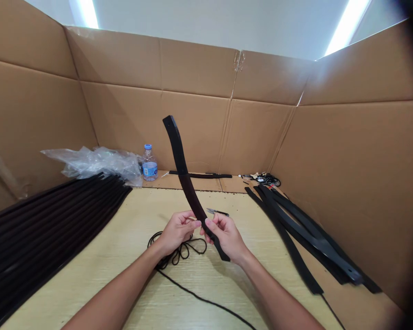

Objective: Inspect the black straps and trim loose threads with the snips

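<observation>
A curved black strip (183,167) slants up in front of me, held above the table. Near its lower part, my right hand (225,236) grips it with the thumb on top. My left hand (181,231) pinches at the strip's left edge, thumb close to the right thumb; what lies between its fingertips is too small to make out. Under and beside my left hand is a loose coil of black cord (179,254), its tail running to the front edge. Behind my right hand lies a pair of small thread snips (218,212).
Many dark strips (55,229) lie side by side at left, below crumpled clear plastic (103,162). A water bottle (149,165) stands at the back. More black strips (292,229) lie at right, near tangled cords (266,178). Cardboard walls (192,123) enclose the table (131,293).
</observation>
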`<action>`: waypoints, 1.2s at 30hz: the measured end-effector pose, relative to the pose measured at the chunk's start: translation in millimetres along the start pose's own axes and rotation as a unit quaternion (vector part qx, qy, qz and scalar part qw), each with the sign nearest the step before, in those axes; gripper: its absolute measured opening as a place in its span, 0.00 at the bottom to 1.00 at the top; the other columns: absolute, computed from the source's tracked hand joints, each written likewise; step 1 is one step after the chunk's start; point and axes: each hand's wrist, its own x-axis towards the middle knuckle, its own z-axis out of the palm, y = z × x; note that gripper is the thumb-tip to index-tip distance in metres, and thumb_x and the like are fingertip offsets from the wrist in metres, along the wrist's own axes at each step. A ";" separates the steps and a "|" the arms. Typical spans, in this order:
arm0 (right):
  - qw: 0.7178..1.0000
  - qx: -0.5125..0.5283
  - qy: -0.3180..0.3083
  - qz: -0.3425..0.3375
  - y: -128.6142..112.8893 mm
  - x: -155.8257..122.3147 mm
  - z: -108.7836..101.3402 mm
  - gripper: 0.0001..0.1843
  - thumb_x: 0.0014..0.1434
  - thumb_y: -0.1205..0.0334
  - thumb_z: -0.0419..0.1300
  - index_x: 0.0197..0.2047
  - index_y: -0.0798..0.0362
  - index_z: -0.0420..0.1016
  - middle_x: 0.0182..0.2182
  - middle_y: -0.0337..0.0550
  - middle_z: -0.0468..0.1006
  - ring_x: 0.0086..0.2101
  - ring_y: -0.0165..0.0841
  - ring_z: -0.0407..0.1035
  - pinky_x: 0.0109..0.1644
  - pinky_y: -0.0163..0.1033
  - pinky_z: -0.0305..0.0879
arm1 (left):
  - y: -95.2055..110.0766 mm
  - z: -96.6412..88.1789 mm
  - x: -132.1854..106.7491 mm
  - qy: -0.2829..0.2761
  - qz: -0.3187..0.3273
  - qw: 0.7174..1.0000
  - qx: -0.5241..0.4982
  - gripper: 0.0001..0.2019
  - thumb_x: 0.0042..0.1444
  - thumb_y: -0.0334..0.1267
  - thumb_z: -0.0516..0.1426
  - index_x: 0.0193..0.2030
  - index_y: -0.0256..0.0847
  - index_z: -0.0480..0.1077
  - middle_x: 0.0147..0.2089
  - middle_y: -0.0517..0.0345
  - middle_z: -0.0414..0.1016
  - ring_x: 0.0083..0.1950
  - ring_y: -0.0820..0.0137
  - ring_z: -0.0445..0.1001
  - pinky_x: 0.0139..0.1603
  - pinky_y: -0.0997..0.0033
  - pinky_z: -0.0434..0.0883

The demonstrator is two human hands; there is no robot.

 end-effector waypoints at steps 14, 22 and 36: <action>0.996 0.042 0.054 0.050 11.1 5.7 0.7 0.21 0.57 0.45 0.56 0.30 0.56 0.57 0.22 0.44 0.74 0.16 0.25 0.61 0.17 0.29 0.53 | -5.0 7.3 2.0 0.047 0.002 0.998 -0.042 0.18 0.48 0.47 0.63 0.26 0.39 0.59 0.15 0.67 0.60 0.14 0.82 0.45 0.15 0.81 0.40; 0.993 0.115 0.014 0.036 12.4 5.7 0.0 0.20 0.57 0.51 0.59 0.30 0.56 0.55 0.28 0.48 0.76 0.22 0.28 0.67 0.24 0.31 0.58 | -8.0 2.0 3.7 0.060 0.017 0.997 -0.036 0.18 0.49 0.49 0.62 0.27 0.39 0.59 0.19 0.63 0.66 0.15 0.82 0.48 0.15 0.79 0.40; 0.994 0.083 0.043 0.058 18.3 3.9 7.1 0.22 0.42 0.60 0.71 0.34 0.59 0.64 0.30 0.40 0.72 0.26 0.24 0.63 0.27 0.33 0.68 | -14.6 -2.5 6.8 0.106 0.026 0.994 0.008 0.22 0.42 0.52 0.66 0.22 0.36 0.63 0.16 0.69 0.52 0.17 0.82 0.46 0.17 0.80 0.42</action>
